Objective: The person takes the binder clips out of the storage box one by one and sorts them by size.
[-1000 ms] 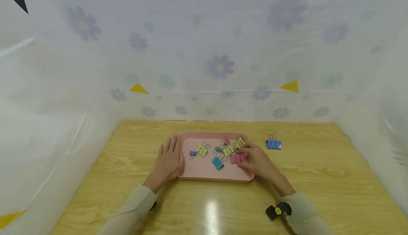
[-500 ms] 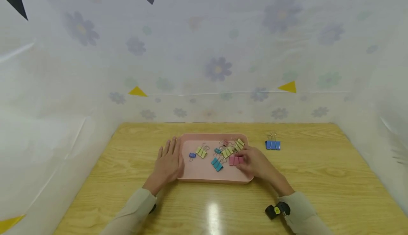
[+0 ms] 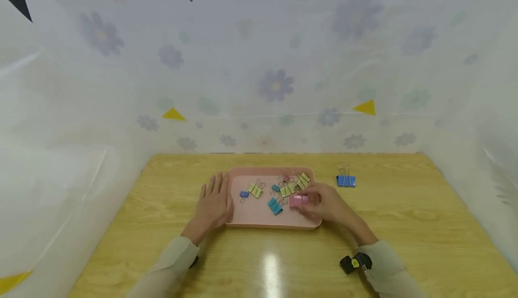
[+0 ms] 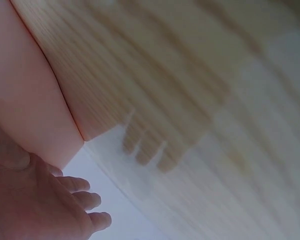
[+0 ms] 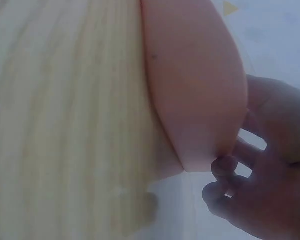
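My right hand (image 3: 329, 201) reaches over the right edge of the pink tray (image 3: 263, 224) and pinches a pink binder clip (image 3: 297, 201) between thumb and finger. In the right wrist view the tray's wall (image 5: 195, 75) hides the clip from the right hand (image 5: 270, 165). With straight fingers, my left hand (image 3: 212, 206) rests against the tray's left side; the left wrist view shows that hand (image 4: 40, 200) beside the wall. Nearest the pink clip lie a teal binder clip (image 3: 275, 206) and a yellow one (image 3: 288, 190).
Elsewhere in the tray lie another yellow clip (image 3: 256, 190), a small blue clip (image 3: 244, 194), a small teal clip (image 3: 275, 188), a small pink clip (image 3: 285, 179) and a yellow clip (image 3: 303, 180) near the back right corner. A large blue binder clip (image 3: 346, 181) stands on the wooden table (image 3: 404, 226), right of the tray.
The pink clip has shifted slightly left and tilted, its face now catching the light, with the right hand around it. My left hand stays at the tray's left side.
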`<action>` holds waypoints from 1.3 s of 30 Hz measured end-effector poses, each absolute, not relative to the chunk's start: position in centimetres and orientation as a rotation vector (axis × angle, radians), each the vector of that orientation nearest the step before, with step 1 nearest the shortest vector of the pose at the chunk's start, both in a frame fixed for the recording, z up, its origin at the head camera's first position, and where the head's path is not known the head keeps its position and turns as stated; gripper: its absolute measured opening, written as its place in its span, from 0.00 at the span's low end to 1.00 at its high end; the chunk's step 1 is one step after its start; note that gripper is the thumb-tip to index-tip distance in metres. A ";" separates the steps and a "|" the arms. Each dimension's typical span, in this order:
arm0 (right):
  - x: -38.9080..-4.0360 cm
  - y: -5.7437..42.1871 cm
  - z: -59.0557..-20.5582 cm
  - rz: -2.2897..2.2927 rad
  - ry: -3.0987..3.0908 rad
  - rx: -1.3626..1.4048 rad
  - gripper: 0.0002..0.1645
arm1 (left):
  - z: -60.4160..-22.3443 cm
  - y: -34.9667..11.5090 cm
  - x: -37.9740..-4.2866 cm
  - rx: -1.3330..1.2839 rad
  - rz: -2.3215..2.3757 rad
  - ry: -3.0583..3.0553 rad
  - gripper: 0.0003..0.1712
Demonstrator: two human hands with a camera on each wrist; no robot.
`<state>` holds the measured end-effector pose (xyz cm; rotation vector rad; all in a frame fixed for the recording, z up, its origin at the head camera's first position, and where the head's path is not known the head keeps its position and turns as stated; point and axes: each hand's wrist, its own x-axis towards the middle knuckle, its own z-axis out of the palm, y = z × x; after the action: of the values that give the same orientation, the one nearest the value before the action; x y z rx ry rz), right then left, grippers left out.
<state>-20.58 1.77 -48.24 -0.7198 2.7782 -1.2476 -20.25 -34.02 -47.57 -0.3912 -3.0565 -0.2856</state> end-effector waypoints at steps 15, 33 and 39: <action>-20.2 3.3 -45.8 -1.475 2.688 -0.728 0.20 | -46.6 -33.4 -19.9 -0.392 -0.291 -3.051 0.34; -20.3 5.5 -45.3 -1.672 2.576 -0.642 0.20 | -46.5 -33.3 -19.7 -0.408 -0.302 -3.060 0.35; -20.5 6.8 -45.2 -1.665 2.645 -0.599 0.20 | -46.6 -33.3 -19.8 -0.407 -0.284 -3.068 0.35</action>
<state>-20.46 6.76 -45.18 -0.5988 2.6449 -1.6652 -19.75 -33.26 -46.63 -0.4069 -3.0675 -0.2840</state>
